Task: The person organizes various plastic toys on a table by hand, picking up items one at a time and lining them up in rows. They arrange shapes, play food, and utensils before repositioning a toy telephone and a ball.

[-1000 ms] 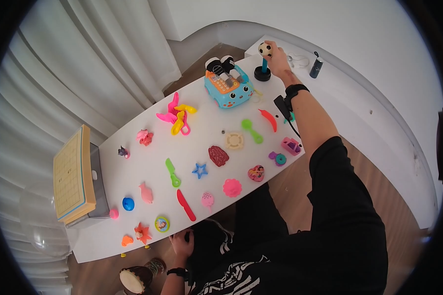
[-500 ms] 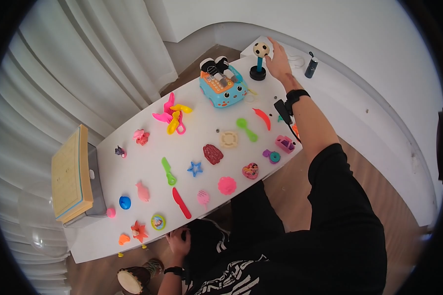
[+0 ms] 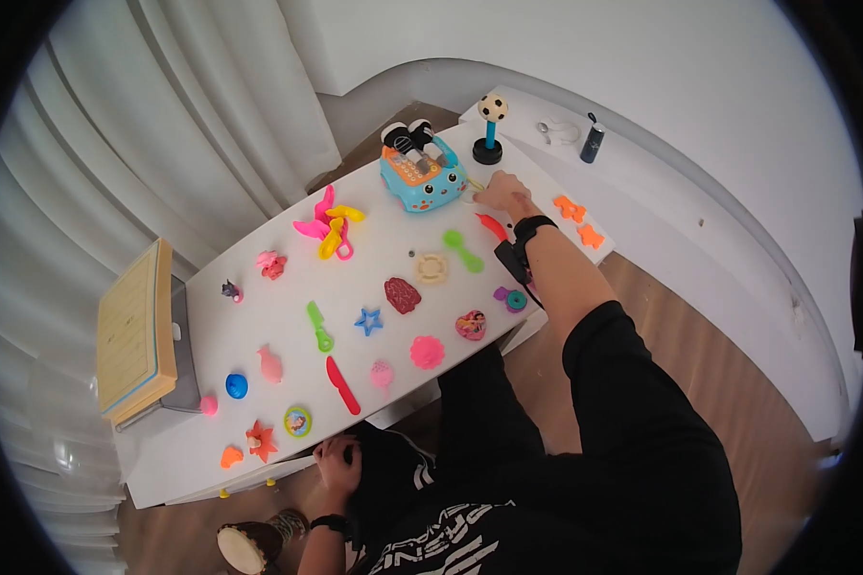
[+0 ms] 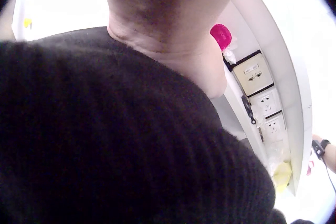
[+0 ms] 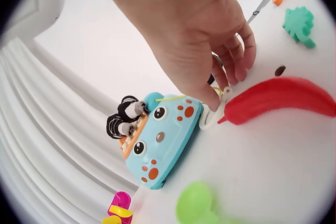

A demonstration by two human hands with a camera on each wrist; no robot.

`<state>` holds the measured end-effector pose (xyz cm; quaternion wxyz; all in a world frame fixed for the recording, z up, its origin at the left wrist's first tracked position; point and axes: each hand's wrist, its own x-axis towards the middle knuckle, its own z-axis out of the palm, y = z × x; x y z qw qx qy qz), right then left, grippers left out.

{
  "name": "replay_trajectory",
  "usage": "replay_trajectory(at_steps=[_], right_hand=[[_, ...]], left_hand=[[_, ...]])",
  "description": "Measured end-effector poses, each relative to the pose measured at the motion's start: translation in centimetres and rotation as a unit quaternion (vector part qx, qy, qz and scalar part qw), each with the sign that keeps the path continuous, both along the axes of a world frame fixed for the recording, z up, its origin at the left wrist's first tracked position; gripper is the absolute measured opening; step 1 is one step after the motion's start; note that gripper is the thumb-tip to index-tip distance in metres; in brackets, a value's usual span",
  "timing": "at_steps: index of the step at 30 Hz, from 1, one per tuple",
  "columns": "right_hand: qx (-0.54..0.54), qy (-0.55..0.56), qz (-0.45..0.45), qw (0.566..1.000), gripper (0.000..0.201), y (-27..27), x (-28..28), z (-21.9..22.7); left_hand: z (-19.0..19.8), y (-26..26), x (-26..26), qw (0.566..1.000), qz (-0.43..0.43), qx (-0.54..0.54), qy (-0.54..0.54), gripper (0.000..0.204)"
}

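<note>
My right hand (image 3: 506, 195) reaches to the far right part of the table, between the blue toy phone (image 3: 431, 198) and the red toy chili pepper (image 3: 492, 226). In the right wrist view its fingers are bent and spaced from the thumb, fingertips right at a white curled strip (image 5: 209, 120) beside the pepper's stem. Behind the hand, a soccer ball (image 3: 494, 107) tops a blue post on a black base. My left hand (image 3: 338, 463) rests loosely curled on the lap, below the table's front edge; dark cloth fills much of the left wrist view.
Toy shoes (image 3: 408, 142) lie on the phone. Several toys spread over the white table: pink and yellow scoops (image 3: 333, 230), a green spoon (image 3: 462, 251), a red knife (image 3: 341, 385). A board in a box (image 3: 136, 331) stands at left, a drum (image 3: 249, 546) below, a dark cylinder (image 3: 593, 144) on the ledge.
My right hand has let go of the soccer ball, which stays on its post, and has come nearer, down beside the toy phone and chili pepper. My left hand stays on the lap.
</note>
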<state>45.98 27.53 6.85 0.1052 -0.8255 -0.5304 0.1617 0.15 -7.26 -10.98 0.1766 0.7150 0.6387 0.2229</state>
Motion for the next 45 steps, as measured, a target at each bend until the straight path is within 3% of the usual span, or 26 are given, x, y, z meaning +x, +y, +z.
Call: replay_trajectory(at_steps=[4, 8, 10, 13, 15, 16, 17, 19, 21, 24, 25, 27, 28, 30, 32, 34, 35, 37, 40, 42, 44, 45], right_hand=[[-0.001, 0.018, -0.048, 0.999, 0.060, 0.2, -1.3, 0.2], [0.004, -0.016, -0.039, 0.999, 0.058, 0.2, -1.2, 0.6], [0.029, -0.033, -0.056, 0.997, 0.040, -0.3, -0.9, 1.4], [0.079, -0.060, -0.057, 0.993, 0.040, -1.1, 0.5, 3.3], [0.104, -0.001, -0.005, 0.995, 0.040, -1.4, 2.5, 5.1], [0.172, 0.035, 0.025, 0.984, 0.040, -1.9, 2.9, 5.8], [0.245, 0.047, 0.076, 0.965, 0.036, -2.7, 3.3, 6.3], [0.248, 0.194, 0.165, 0.935, 0.033, -5.9, 1.7, 9.1], [0.200, 0.271, 0.244, 0.909, 0.030, -9.9, -1.3, 11.4], [0.080, 0.354, 0.409, 0.837, 0.022, -15.2, -6.2, 11.3], [0.013, 0.412, 0.438, 0.799, 0.021, -17.5, -8.5, 10.4], [-0.107, 0.390, 0.545, 0.734, 0.019, -21.2, -12.7, 7.3], [-0.152, 0.427, 0.555, 0.697, 0.017, -23.5, -14.7, 5.5], [-0.219, 0.501, 0.527, 0.651, 0.016, -27.2, -17.9, -1.5], [-0.226, 0.491, 0.495, 0.680, 0.018, -29.9, -20.5, -7.8], [-0.251, 0.551, 0.367, 0.706, 0.022, -32.0, -22.5, -13.4], [-0.248, 0.552, 0.369, 0.705, 0.022, -32.4, -23.4, -14.7], [-0.219, 0.565, 0.205, 0.768, 0.024, -32.9, -24.6, -16.0], [-0.154, 0.575, 0.178, 0.784, 0.027, -32.6, -24.1, -17.1], [-0.117, 0.581, 0.172, 0.787, 0.026, -32.2, -22.5, -17.2], [-0.056, 0.572, 0.089, 0.813, 0.027, -31.7, -20.2, -17.0], [-0.053, 0.570, 0.089, 0.815, 0.027, -31.3, -19.0, -16.9]], left_hand=[[-0.1, -0.4, -0.2, 1.000, 0.004, -0.004, -0.008, 0.012], [-0.1, -0.5, -0.3, 1.000, 0.009, 0.006, -0.008, 0.012], [-0.2, -0.5, -0.4, 1.000, 0.008, 0.005, -0.011, 0.012], [-0.3, -0.5, -0.6, 1.000, -0.005, 0.009, 0.000, 0.012], [-0.3, -0.5, -0.8, 1.000, -0.020, -0.010, 0.017, 0.013], [-0.4, -0.6, -0.9, 0.999, -0.032, -0.022, 0.027, 0.016], [-0.5, -0.6, -0.9, 0.998, -0.048, -0.017, 0.048, 0.018], [-0.8, -0.7, -1.0, 0.994, -0.081, -0.020, 0.074, 0.021], [-1.1, -0.3, -1.0, 0.986, -0.127, -0.035, 0.097, 0.025], [-0.7, 0.0, -0.3, 0.963, -0.215, -0.070, 0.146, 0.029], [-0.5, -0.1, 0.1, 0.964, -0.213, -0.076, 0.142, 0.029], [0.0, -0.1, 0.7, 0.950, -0.249, -0.112, 0.154, 0.031], [0.3, -0.3, 0.9, 0.950, -0.246, -0.114, 0.156, 0.031], [0.5, -0.9, 1.3, 0.950, -0.229, -0.141, 0.161, 0.032], [-0.8, -1.9, 1.0, 0.959, -0.223, -0.101, 0.141, 0.030], [0.3, -2.5, 1.5, 0.963, -0.209, -0.086, 0.144, 0.027], [-0.4, -3.0, 1.5, 0.969, -0.204, -0.038, 0.134, 0.026], [-0.6, -3.7, 2.2, 0.975, -0.182, 0.004, 0.126, 0.026], [-0.1, -4.7, 2.4, 0.982, -0.164, 0.053, 0.075, 0.026], [0.7, -5.1, 2.3, 0.986, -0.155, 0.003, 0.055, 0.026], [0.7, -5.3, 2.2, 0.987, -0.154, 0.020, 0.043, 0.026], [0.6, -5.5, 2.3, 0.988, -0.149, 0.033, 0.030, 0.025]])
